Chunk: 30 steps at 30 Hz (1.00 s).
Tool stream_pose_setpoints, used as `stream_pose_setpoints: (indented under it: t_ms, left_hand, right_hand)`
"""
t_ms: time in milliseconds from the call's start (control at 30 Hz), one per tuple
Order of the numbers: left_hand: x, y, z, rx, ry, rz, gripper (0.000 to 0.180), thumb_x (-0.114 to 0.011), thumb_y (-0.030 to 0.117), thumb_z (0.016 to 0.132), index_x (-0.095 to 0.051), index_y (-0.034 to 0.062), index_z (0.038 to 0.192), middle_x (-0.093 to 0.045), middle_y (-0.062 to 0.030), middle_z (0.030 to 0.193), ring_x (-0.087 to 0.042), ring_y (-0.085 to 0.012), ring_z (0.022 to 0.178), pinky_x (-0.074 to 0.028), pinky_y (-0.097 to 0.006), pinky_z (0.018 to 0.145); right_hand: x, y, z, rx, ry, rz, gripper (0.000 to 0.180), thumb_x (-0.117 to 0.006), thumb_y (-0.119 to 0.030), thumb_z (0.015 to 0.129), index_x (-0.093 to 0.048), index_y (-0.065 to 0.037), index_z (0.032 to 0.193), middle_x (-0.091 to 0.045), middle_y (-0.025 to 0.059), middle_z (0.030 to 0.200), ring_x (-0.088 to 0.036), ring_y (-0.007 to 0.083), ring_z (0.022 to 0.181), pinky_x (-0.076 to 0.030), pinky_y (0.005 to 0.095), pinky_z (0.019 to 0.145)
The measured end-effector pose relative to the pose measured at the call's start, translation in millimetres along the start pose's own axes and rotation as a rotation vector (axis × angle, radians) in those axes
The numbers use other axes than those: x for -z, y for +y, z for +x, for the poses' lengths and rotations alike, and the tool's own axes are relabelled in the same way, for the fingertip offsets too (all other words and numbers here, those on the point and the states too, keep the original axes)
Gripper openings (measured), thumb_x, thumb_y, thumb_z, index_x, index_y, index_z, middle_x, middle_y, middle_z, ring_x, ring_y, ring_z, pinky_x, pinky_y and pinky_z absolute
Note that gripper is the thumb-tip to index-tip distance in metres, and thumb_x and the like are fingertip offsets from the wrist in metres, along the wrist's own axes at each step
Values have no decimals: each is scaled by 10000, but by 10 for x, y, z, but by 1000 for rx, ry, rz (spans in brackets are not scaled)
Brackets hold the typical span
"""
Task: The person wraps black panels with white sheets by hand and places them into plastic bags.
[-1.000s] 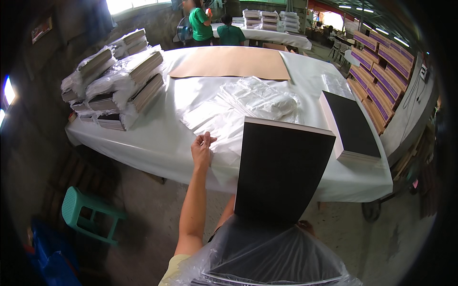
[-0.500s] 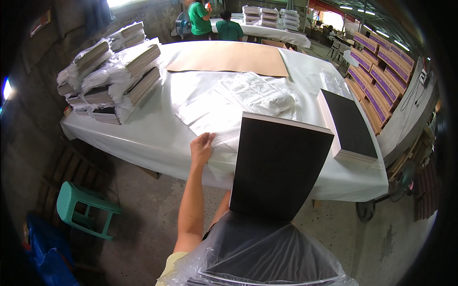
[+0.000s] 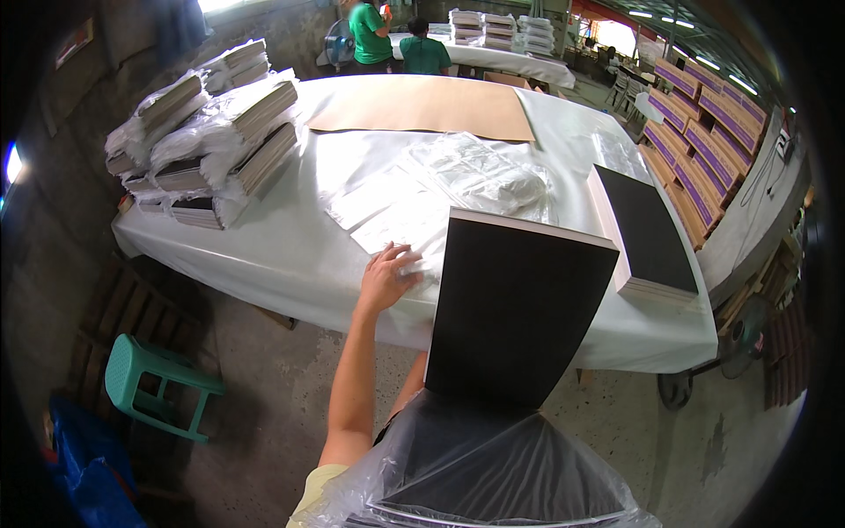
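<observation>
My left hand (image 3: 388,278) reaches over the near edge of the table with its fingers spread. It is at the corner of a pile of clear plastic bags (image 3: 400,211), and I see nothing held in it. Right beside it stands a tall stack of black boards (image 3: 519,308) with a pale edge along the top. A clear plastic bag (image 3: 502,475) wraps the lower end of this stack, close to my body. My right hand does not show; the boards may hide it.
Plastic-wrapped stacks (image 3: 211,132) fill the table's left end. A brown sheet (image 3: 422,106) lies at the back, another black board stack (image 3: 647,224) at the right. Cartons (image 3: 704,141) are piled beyond. A green stool (image 3: 158,378) stands lower left. Two people in green are far back.
My left hand has let go of the plastic bag's corner and its fingers have spread, moving slightly right. The black boards have hardly moved.
</observation>
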State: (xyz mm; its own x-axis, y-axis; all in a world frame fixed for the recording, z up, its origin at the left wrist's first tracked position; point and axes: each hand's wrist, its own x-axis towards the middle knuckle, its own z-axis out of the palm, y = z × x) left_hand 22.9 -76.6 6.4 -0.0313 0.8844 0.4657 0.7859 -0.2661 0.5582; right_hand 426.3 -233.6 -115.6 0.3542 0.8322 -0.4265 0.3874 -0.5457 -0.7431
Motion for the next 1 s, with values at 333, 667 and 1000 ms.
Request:
stream_pose_setpoints:
  t_ms: [333,667,1000]
  left_hand:
    - [-50,-65,49,385,370,-344,248,-594,241,817,-606,-6,821,-615,-92,759,-555,-158,694,-428,-277,636]
    - [10,103,14,-54,231,42,365,-713,254,679,-608,16,936,-633,-101,866,-596,-251,859,-446,-333,755]
    - [-26,-39,201,316,358,-594,199,-585,165,823,-602,-21,893,-618,-71,715,-454,-66,649,-400,-209,612]
  right_hand:
    - [-8,42,53,2,50,10,386,-600,-283,799,-524,24,1020,-593,147,889,-571,195,754,-448,307,680]
    - [-27,122,184,-14,128,20,382,-596,-281,801,-525,25,1019,-591,141,883,-567,190,748,-446,307,674]
    - [-38,258,271,-24,207,34,378,-593,-279,804,-525,25,1018,-590,136,878,-562,185,741,-445,308,668]
